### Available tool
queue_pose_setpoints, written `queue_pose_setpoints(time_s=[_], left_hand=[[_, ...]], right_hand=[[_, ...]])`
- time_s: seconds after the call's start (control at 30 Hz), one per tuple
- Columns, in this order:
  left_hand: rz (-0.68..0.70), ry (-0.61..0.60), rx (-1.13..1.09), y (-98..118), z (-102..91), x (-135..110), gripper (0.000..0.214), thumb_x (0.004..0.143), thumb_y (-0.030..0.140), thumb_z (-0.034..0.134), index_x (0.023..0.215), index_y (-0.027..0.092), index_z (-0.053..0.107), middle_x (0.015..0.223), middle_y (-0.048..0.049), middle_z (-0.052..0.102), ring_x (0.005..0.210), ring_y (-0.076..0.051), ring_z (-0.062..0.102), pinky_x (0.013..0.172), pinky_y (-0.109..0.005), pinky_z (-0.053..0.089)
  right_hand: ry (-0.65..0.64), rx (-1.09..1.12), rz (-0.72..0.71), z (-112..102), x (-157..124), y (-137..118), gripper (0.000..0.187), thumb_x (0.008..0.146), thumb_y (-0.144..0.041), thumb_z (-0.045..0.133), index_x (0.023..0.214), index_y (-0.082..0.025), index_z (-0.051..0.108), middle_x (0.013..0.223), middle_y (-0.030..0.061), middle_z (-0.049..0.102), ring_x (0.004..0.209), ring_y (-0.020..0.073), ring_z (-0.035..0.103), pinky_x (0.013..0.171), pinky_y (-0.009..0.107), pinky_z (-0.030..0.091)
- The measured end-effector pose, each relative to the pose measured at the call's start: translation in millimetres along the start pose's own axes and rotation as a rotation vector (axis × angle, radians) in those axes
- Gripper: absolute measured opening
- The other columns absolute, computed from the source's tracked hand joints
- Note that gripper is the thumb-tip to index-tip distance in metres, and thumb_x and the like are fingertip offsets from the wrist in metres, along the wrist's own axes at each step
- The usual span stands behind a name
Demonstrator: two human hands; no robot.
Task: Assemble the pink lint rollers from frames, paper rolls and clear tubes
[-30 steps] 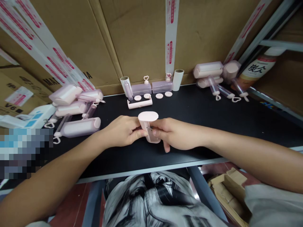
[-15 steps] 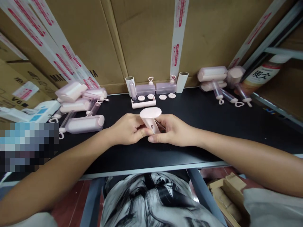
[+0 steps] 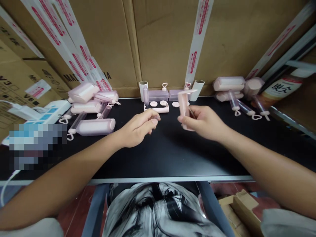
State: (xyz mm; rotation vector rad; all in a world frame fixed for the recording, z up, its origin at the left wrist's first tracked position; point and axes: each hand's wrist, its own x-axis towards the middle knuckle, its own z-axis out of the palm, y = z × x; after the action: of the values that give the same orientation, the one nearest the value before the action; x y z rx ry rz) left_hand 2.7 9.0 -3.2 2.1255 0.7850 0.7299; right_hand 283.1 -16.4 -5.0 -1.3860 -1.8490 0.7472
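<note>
My right hand grips a pink plastic case part and holds it upright above the black table. A thin metal piece shows between its fingers beside the case. My left hand hovers to the left of it, fingers pinched together near a small clear bit at the fingertips; I cannot make out what it is. The two hands are apart, with a gap between them.
Pink roller cases and clear tubes lie at the left. A tray, small discs, white tubes and heart-topped boxes stand at the back. More pink cases lie at the right. Cardboard boxes wall the rear.
My right hand has lifted the pink case up and to the right. My left hand has let go of it, and the hands have separated.
</note>
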Motion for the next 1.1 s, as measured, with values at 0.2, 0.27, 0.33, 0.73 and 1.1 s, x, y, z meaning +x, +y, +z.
queue_pose_setpoints(time_s=[0.2, 0.27, 0.33, 0.73, 1.1], left_hand=[[0.03, 0.091, -0.152, -13.7, -1.8, 3.8, 0.03, 0.101, 0.044, 0.062, 0.113, 0.018, 0.053, 0.108, -0.0088, 0.071, 0.098, -0.017, 0.07, 0.081, -0.027, 0.054], [0.03, 0.143, -0.181, -16.1, -4.1, 5.7, 0.032, 0.097, 0.044, 0.069, 0.11, 0.018, 0.055, 0.109, -0.0088, 0.072, 0.1, -0.017, 0.07, 0.085, -0.029, 0.055], [0.019, 0.188, -0.193, -17.7, -6.7, 6.8, 0.035, 0.092, 0.043, 0.075, 0.107, 0.017, 0.057, 0.107, -0.0075, 0.071, 0.095, -0.017, 0.07, 0.085, -0.029, 0.055], [0.003, 0.274, -0.303, -25.9, 4.5, 6.9, 0.044, 0.079, 0.027, 0.083, 0.114, 0.019, 0.058, 0.102, -0.0047, 0.072, 0.094, -0.016, 0.071, 0.088, -0.031, 0.056], [0.068, 0.174, -0.289, -22.4, 23.6, 1.4, 0.059, 0.085, 0.027, 0.082, 0.133, 0.024, 0.047, 0.127, -0.0112, 0.073, 0.108, -0.022, 0.073, 0.09, -0.036, 0.059]], right_hand=[[0.139, -0.657, 0.261, -74.6, 33.1, 51.1, 0.038, 0.085, -0.057, 0.072, 0.078, -0.021, 0.063, 0.068, 0.0041, 0.065, 0.059, 0.0187, 0.053, 0.058, 0.032, 0.033], [0.036, -0.782, 0.343, -88.0, 42.7, 68.2, 0.036, 0.082, -0.053, 0.075, 0.086, -0.019, 0.066, 0.076, 0.0076, 0.069, 0.063, 0.0202, 0.056, 0.061, 0.033, 0.035], [-0.04, -0.831, 0.384, -92.8, 49.0, 80.0, 0.033, 0.079, -0.048, 0.08, 0.084, -0.018, 0.067, 0.078, 0.0099, 0.07, 0.063, 0.0196, 0.055, 0.063, 0.033, 0.036], [0.211, -0.878, 0.256, -71.3, 30.7, 31.0, 0.044, 0.091, -0.054, 0.065, 0.098, -0.011, 0.073, 0.092, 0.0221, 0.073, 0.07, 0.0224, 0.055, 0.066, 0.037, 0.033], [-0.032, -0.331, -0.458, 23.4, 21.6, -59.5, 0.017, 0.095, -0.03, 0.066, 0.089, -0.021, 0.078, 0.083, 0.0041, 0.074, 0.074, 0.0189, 0.064, 0.071, 0.031, 0.045]])
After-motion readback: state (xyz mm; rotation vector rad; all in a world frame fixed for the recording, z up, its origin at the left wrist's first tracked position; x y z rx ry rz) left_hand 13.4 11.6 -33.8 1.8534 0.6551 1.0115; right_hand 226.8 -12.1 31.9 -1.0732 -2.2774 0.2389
